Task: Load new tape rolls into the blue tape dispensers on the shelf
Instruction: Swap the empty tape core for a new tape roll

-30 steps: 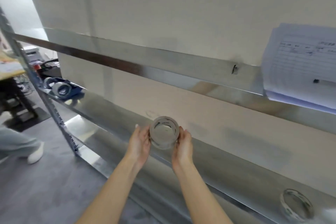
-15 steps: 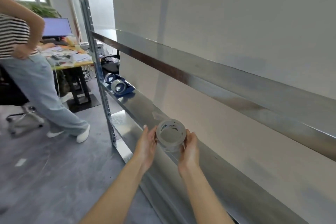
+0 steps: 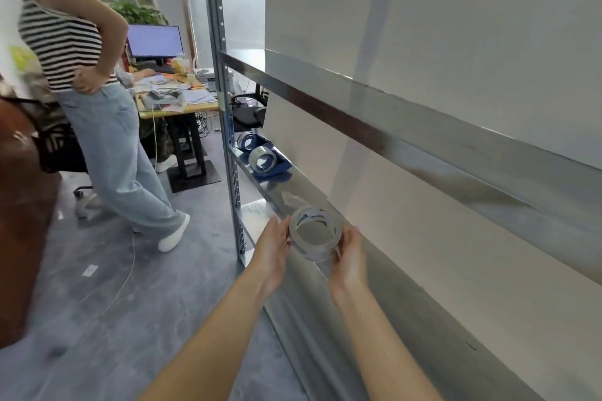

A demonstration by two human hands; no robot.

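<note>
Head: tape roll (image 3: 314,217) between left fingers (image 3: 282,231), right fingers (image 3: 347,236)

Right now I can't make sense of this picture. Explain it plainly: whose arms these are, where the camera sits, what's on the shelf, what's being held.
No machine here. The camera sits on a person's head, looking forward and down, so the two bare arms coming in from the bottom are that person's own. The left hand and the right hand hold a clear tape roll between them, one on each side, over a metal shelf. At the shelf's far end sit blue tape dispensers; the nearer one has a roll in it. To the left another person stands beside a desk with a monitor.
</note>
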